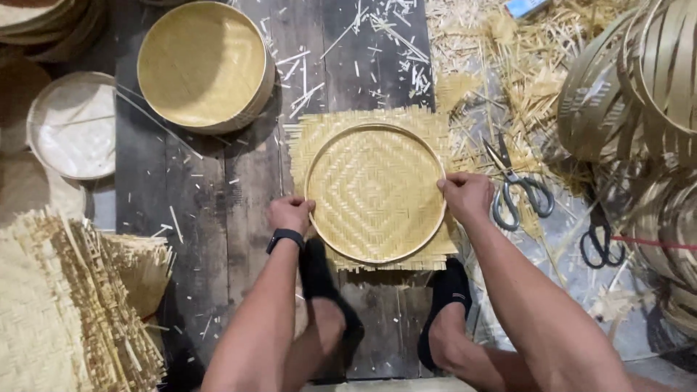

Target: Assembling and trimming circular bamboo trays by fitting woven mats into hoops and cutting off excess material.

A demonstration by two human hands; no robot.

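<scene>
Both hands, left hand [289,214] and right hand [466,194], are closing each grip on one round hoop [375,131] pressing one woven mat [374,192]; two scissors [517,185] are lying nearby.

Both hands — left hand [289,214], right hand [465,194] — gripping hoop [314,156].

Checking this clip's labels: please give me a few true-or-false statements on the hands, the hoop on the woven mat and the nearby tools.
1. Both hands grip the round bamboo hoop on the square woven bamboo mat. True: left hand on its left edge, right hand on its right.
2. The right hand holds the grey metal scissors. False: they lie beside it.
3. The left wrist wears a black band. True.
4. The finished round woven tray lies under the hoop. False: it sits apart, upper left.
</scene>
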